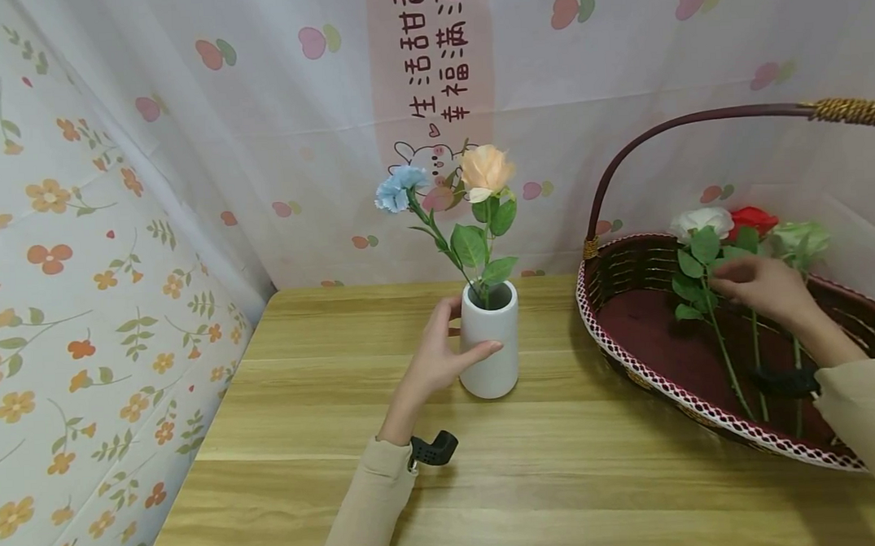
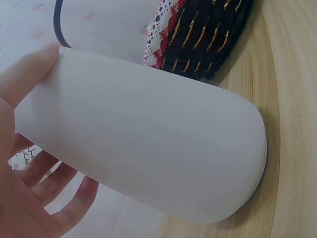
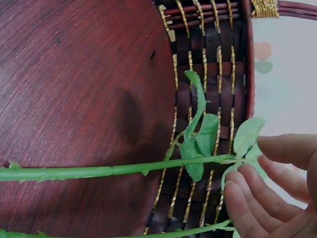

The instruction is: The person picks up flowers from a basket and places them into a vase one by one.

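A white vase (image 1: 489,344) stands on the wooden table, holding a blue carnation (image 1: 402,188) and a peach rose (image 1: 486,171). My left hand (image 1: 441,350) grips the vase, thumb across its front and fingers round its far left side; the left wrist view shows its smooth wall (image 2: 148,134). Over the basket (image 1: 658,377), my right hand (image 1: 768,291) is at the upper stem (image 3: 124,169) of a white rose (image 1: 702,222). Its bent fingers and thumb are beside the leaves (image 3: 249,136), with a gap between the tips. A red rose (image 1: 753,218) and a pale green rose (image 1: 803,238) lie alongside.
The dark woven basket has a lace-trimmed rim and a tall arched handle (image 1: 695,117) on the right of the table (image 1: 325,376). A printed curtain (image 1: 293,149) hangs behind, and a floral cloth (image 1: 80,321) covers the left side.
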`<state>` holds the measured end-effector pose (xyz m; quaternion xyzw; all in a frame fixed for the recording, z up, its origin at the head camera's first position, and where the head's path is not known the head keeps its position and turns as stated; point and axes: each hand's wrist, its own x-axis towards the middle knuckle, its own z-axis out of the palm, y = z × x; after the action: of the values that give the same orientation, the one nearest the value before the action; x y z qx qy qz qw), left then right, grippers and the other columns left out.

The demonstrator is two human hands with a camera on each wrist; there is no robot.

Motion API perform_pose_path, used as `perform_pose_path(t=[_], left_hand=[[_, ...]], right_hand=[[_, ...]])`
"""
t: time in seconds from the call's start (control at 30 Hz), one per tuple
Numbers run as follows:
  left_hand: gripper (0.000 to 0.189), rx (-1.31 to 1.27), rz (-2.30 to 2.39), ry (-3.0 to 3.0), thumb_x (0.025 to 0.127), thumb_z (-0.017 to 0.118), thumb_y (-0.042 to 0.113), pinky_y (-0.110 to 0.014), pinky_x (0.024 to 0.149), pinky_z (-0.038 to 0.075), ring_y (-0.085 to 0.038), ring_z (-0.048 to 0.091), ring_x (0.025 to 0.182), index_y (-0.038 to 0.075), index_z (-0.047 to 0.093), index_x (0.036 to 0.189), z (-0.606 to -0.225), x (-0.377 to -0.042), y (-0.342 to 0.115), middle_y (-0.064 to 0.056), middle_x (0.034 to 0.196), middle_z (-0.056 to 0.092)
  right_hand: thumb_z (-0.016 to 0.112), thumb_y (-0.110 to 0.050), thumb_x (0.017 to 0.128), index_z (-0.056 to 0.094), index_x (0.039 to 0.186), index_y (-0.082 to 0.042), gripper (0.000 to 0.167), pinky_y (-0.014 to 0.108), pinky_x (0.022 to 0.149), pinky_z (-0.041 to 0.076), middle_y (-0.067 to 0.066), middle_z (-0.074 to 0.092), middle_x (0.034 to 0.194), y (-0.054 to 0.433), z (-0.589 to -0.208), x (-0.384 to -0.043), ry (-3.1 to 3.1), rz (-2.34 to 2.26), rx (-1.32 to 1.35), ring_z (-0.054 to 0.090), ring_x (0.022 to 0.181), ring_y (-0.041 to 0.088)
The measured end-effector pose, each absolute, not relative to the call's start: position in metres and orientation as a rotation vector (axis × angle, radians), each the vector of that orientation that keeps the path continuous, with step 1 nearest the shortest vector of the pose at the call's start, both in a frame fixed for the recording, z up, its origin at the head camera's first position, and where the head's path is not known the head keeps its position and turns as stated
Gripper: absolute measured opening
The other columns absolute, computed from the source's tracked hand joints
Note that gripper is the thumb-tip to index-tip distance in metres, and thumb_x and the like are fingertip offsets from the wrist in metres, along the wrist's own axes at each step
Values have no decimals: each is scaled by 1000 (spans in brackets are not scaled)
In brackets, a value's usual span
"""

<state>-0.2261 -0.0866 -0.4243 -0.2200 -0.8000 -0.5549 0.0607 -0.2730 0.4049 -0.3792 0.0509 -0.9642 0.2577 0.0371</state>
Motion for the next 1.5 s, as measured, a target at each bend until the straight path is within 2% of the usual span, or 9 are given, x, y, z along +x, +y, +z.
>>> perform_pose_path(t=[0.3, 0.53, 0.6, 0.7, 0.8, 1.03, 1.23, 1.37, 1.5], left_hand=[[74, -666, -1665, -2430, 83, 85, 28, -41, 99, 48, -19, 49, 123, 10, 44, 142, -424, -226, -86, -3, 135, 52], [72, -658, -1655, -2440, 83, 85, 26, -41, 99, 48, -19, 49, 123, 10, 44, 141, -425, -227, -86, -3, 135, 52], [72, -659, -1654, -2439, 84, 85, 26, -41, 99, 48, -19, 49, 123, 10, 44, 141, -425, -227, -86, -3, 135, 52], [72, -660, -1651, -2434, 83, 85, 27, -43, 98, 49, -20, 49, 123, 10, 44, 141, -425, -227, -86, -3, 135, 52], [73, -666, -1653, -2426, 83, 85, 27, -46, 99, 49, -21, 49, 123, 9, 44, 141, -425, -227, -86, -4, 135, 52], [73, -676, -1660, -2420, 83, 85, 26, -49, 99, 49, -21, 49, 123, 10, 44, 141, -424, -227, -86, -5, 134, 52], [72, -677, -1653, -2421, 83, 85, 26, -45, 98, 49, -21, 50, 123, 9, 44, 141, -423, -227, -86, -4, 134, 52], [71, -679, -1652, -2419, 84, 84, 26, -42, 98, 49, -21, 50, 123, 10, 45, 141, -423, -226, -86, -4, 134, 53], [71, -679, -1652, -2417, 84, 84, 27, -42, 97, 49, -20, 50, 122, 10, 45, 140, -424, -227, -86, -4, 133, 53]], right_hand=[[59, -20, 102, 56, 119, 17, 41, 34, 55, 50, 32, 69, 97, 409, -393, -270, -3031, 780, 173, 68, 68, 24], [58, -21, 103, 55, 120, 21, 45, 33, 56, 52, 26, 71, 90, 412, -402, -270, -3083, 800, 154, 68, 68, 22], [58, -22, 103, 54, 121, 22, 48, 36, 60, 53, 21, 72, 86, 413, -404, -270, -3102, 808, 145, 68, 69, 22], [57, -27, 103, 54, 123, 21, 52, 48, 70, 55, 14, 74, 81, 413, -406, -271, -3131, 812, 119, 69, 69, 21], [57, -30, 103, 53, 124, 21, 55, 60, 77, 51, 15, 74, 81, 414, -407, -270, -3148, 832, 88, 70, 70, 22], [59, -29, 103, 54, 123, 22, 54, 64, 82, 49, 21, 74, 87, 413, -408, -268, -3128, 909, 64, 72, 70, 23], [59, -27, 103, 55, 122, 21, 52, 61, 79, 52, 17, 74, 82, 413, -407, -267, -3110, 902, 77, 72, 70, 23], [60, -27, 102, 56, 121, 20, 51, 44, 69, 56, 17, 74, 81, 411, -405, -266, -3086, 909, 82, 72, 69, 23], [61, -27, 101, 58, 120, 19, 50, 27, 61, 51, 18, 74, 81, 408, -404, -266, -3050, 936, 81, 71, 68, 19]])
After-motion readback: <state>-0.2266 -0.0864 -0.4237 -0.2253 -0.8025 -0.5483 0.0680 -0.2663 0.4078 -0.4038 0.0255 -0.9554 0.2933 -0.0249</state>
